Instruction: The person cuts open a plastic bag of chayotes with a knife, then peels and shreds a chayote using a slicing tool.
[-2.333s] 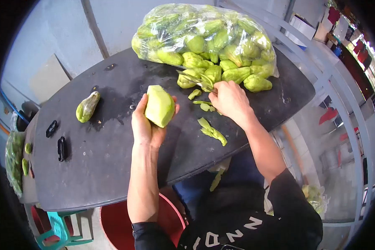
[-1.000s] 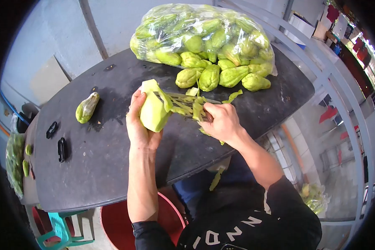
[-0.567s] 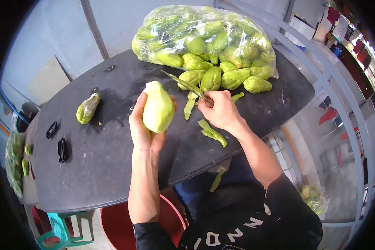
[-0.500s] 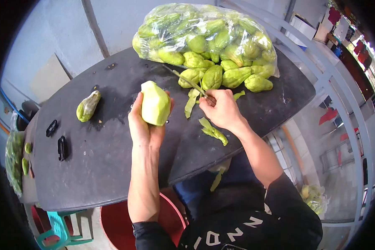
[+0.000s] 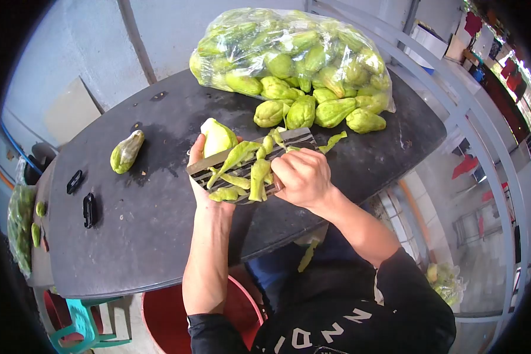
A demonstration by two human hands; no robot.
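A pale peeled chayote (image 5: 218,137) rests in my left hand (image 5: 202,192), whose fingers wrap round its far side. In front of it lies the wide blade of a knife (image 5: 218,160), hiding the lower part of the chayote and much of the palm. Strips of green peel (image 5: 258,175) cling to the blade. My right hand (image 5: 304,176) is closed round the knife's brown handle. Beyond both hands, several unpeeled chayotes (image 5: 335,111) spill from a clear plastic bag (image 5: 289,44). One more chayote (image 5: 127,151) lies alone on the left.
The dark table (image 5: 147,236) carries two small black objects (image 5: 89,210) at the left. Below its near edge stands a red tub (image 5: 177,312), with a green stool (image 5: 84,324) beside it. A metal railing (image 5: 484,130) runs along the right. Another filled bag (image 5: 21,230) is at far left.
The knife has swung from beyond the right hand to lie across the front of the chayote, its flat face with peel now showing. My right hand has moved slightly nearer and lower.
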